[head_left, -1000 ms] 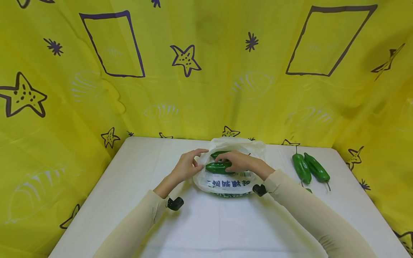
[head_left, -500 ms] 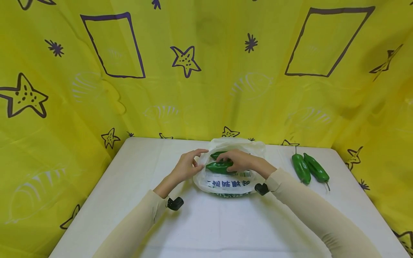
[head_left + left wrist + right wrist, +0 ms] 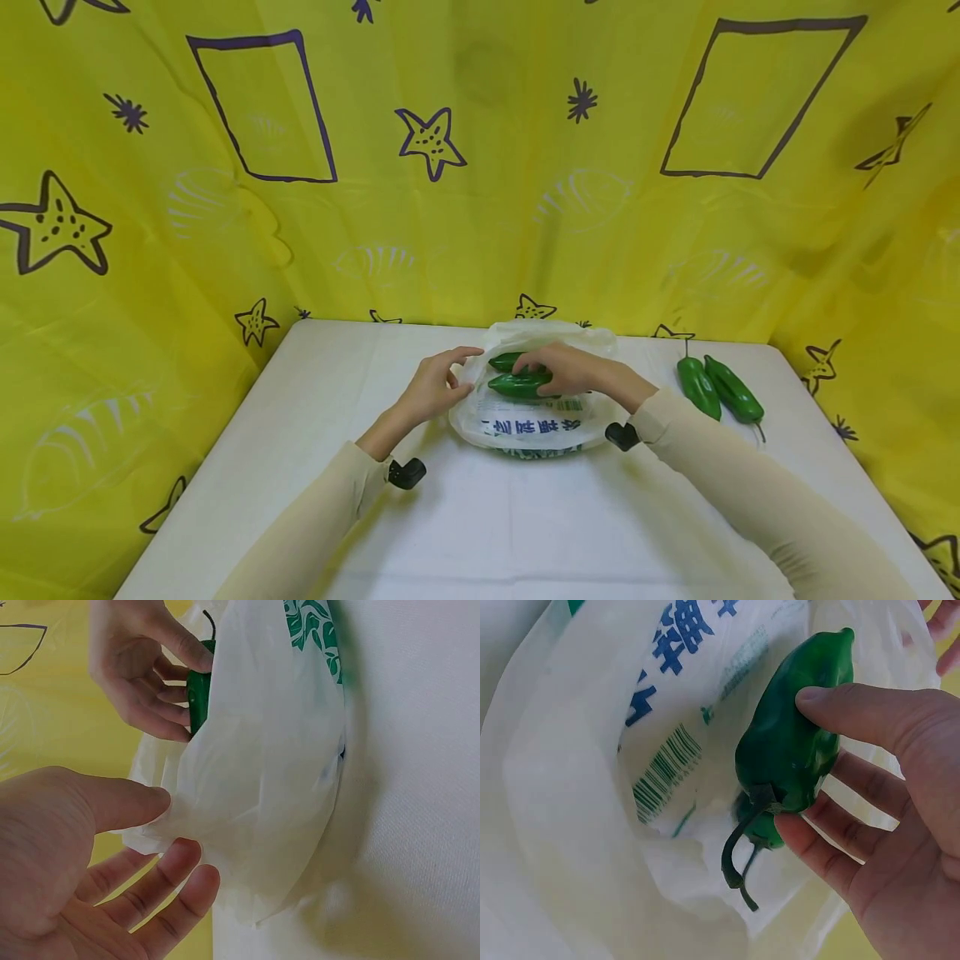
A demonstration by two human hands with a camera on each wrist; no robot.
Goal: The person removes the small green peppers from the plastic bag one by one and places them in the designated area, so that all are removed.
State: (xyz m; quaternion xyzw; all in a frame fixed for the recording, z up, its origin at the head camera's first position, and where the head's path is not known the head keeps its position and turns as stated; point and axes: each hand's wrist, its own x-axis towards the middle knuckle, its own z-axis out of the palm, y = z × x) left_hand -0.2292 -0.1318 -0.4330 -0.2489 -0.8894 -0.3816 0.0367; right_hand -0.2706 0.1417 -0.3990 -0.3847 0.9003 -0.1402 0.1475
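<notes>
A thin white plastic bag [image 3: 517, 433] with blue lettering and green print lies at the middle of the table, its mouth spread. My left hand [image 3: 431, 387] holds the bag's left rim between thumb and fingers, which the left wrist view shows at the film's edge [image 3: 154, 825]. Inside the mouth, my right hand [image 3: 566, 367] grips a glossy green chili pepper [image 3: 517, 385], thumb on one side and fingers on the other. In the right wrist view this pepper [image 3: 787, 720] has its dark curved stem toward the camera. Another green pepper [image 3: 504, 362] lies behind it, partly covered.
Two more green peppers [image 3: 697, 387] [image 3: 735, 390] lie side by side toward the back right of the white table [image 3: 450, 533]. A yellow curtain [image 3: 495, 250] with starfish drawings hangs around the table's back and sides. My right sleeve [image 3: 720, 467] crosses the table's right half.
My right hand has shifted slightly right and back, and the gripped pepper has moved with it. The right sleeve now covers a small green piece seen earlier. The left hand stays put.
</notes>
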